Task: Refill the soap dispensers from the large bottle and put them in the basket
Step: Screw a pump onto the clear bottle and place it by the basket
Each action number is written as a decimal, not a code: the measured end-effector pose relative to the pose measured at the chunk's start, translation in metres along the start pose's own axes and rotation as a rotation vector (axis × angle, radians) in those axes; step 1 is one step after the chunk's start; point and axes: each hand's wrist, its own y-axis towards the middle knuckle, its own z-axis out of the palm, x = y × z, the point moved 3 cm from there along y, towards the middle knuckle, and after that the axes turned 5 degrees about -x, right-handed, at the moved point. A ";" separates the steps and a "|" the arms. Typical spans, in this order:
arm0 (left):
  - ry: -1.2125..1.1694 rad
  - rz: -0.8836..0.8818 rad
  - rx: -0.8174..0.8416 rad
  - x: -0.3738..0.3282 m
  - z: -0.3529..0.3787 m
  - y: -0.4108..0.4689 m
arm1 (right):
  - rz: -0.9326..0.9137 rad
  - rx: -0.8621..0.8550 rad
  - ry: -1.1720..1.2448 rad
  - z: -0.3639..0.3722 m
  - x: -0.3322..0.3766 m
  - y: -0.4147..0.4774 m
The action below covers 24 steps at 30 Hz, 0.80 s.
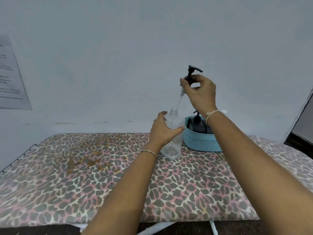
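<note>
Grips clear dispenser bottle [172, 146] with left hand [162, 131], fingers [160, 116] and thumb wrapped round its upper body. Stands it on its base on the leopard-print ironing board [118, 184], just beside the teal basket [201, 143], threaded neck open and uncapped. Pinches black pump head [191, 73] in right hand [199, 92], fingertips clenched on its collar, raised above the bottle. Shows dip tube [179, 100] hanging at a slant, lower tip at the rim of the open neck; cannot tell whether inside it. Finds dark dispenser [197, 123] with black pump standing in the basket, partly hidden by the right wrist. Records orange-brown stains [88, 160] on the board cover left of the bottle. Notes printed sheet [11, 78] fixed to the wall at far left, text too blurred to read. Logs thin bracelet on left wrist, cord band on right.
</note>
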 end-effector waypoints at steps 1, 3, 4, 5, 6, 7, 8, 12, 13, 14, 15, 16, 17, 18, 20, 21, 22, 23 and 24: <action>-0.008 0.003 -0.012 0.001 0.001 -0.001 | 0.008 0.015 -0.008 0.004 -0.004 -0.003; -0.021 0.006 -0.026 0.002 0.002 -0.002 | 0.036 0.051 -0.014 0.011 -0.011 -0.008; -0.022 0.007 -0.029 0.003 0.002 -0.003 | 0.052 0.073 -0.008 0.013 -0.015 -0.011; -0.021 0.007 -0.031 0.003 0.002 -0.003 | 0.064 0.096 0.005 0.016 -0.019 -0.015; -0.020 0.008 -0.033 0.004 0.002 -0.004 | 0.072 0.120 0.019 0.018 -0.023 -0.018; -0.020 0.005 -0.034 0.005 0.002 -0.005 | 0.080 0.146 0.028 0.020 -0.027 -0.021; -0.020 0.000 -0.035 0.006 0.002 -0.006 | 0.090 0.172 0.031 0.022 -0.031 -0.024; 0.001 0.002 -0.042 0.007 0.002 -0.008 | 0.121 0.271 0.024 0.028 -0.046 -0.032; 0.011 0.004 -0.044 0.007 0.002 -0.008 | 0.123 0.293 0.030 0.029 -0.048 -0.034; 0.018 0.005 -0.044 0.006 0.002 -0.008 | 0.125 0.308 0.043 0.029 -0.049 -0.035; 0.020 0.005 -0.043 0.006 0.003 -0.007 | 0.129 0.314 0.057 0.029 -0.051 -0.037; 0.018 0.005 -0.042 0.007 0.003 -0.007 | 0.135 0.317 0.070 0.029 -0.052 -0.038; 0.015 0.003 -0.040 0.007 0.004 -0.007 | 0.141 0.325 0.082 0.029 -0.054 -0.039; 0.012 -0.001 -0.038 0.007 0.004 -0.007 | 0.149 0.341 0.092 0.030 -0.055 -0.040; 0.012 -0.011 -0.031 0.008 0.004 -0.005 | 0.171 0.371 0.120 0.031 -0.059 -0.043; 0.011 -0.017 -0.024 0.009 0.004 -0.005 | 0.180 0.374 0.134 0.031 -0.060 -0.044; 0.011 -0.020 -0.019 0.008 0.004 -0.005 | 0.183 0.369 0.144 0.031 -0.060 -0.045; 0.011 -0.022 -0.016 0.008 0.004 -0.005 | 0.187 0.363 0.148 0.030 -0.061 -0.045; 0.011 -0.023 -0.014 0.008 0.004 -0.005 | 0.191 0.356 0.149 0.031 -0.061 -0.045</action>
